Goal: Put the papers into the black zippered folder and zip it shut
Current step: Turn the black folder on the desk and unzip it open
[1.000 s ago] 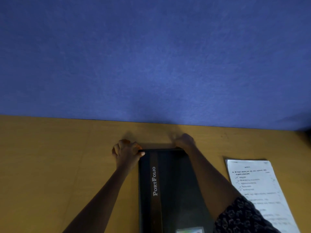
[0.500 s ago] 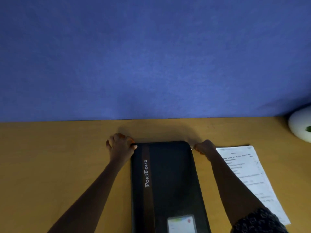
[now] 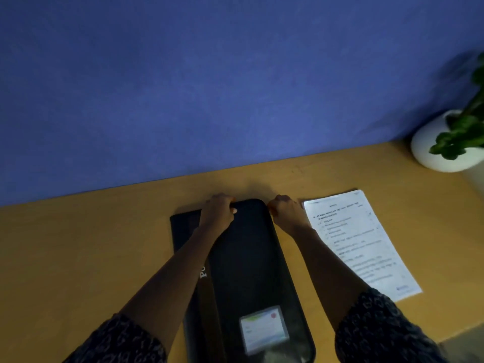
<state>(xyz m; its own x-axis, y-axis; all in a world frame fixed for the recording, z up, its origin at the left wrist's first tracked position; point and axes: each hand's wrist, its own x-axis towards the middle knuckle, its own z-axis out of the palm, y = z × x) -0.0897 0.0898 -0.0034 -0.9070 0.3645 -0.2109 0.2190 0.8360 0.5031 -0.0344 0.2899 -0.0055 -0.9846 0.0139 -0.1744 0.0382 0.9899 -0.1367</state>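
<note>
We are leaning over a yellow-brown wooden desk where the black zippered folder is lying flat and closed, its long side running away from us toward the blue fabric wall panel. Our left hand is gripping the folder's far edge, fingers curling over it and the thumb pressing on top. Our right hand is sitting at the far right corner with its fingers curling tightly against the edge; we cannot tell whether it is pinching anything there. The white printed papers are lying on the desk just beside the folder, to its right, outside it. A white label card is showing at the folder's near end. 1 round white pot with a green plant is standing in the far right corner.
</note>
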